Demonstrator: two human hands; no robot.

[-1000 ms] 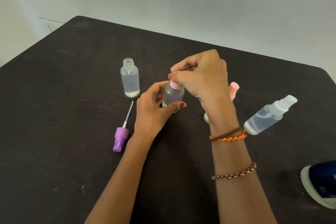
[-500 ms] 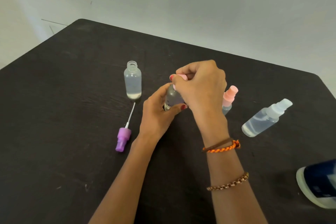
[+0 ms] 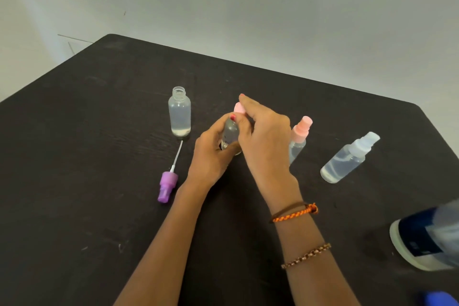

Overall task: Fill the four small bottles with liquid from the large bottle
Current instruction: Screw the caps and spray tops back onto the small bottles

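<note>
Our left grip (image 3: 211, 154) holds the small bottle (image 3: 230, 135), and our right grip (image 3: 263, 136) just above pinches its pink cap (image 3: 239, 108).

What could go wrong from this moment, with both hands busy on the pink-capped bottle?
The uncapped bottle stands open just beside the left hand; a bump could tip and spill it. The right hand works the pink cap on the small bottle; a crooked cap might leak. The large bottle near the table edge could be knocked.
</note>
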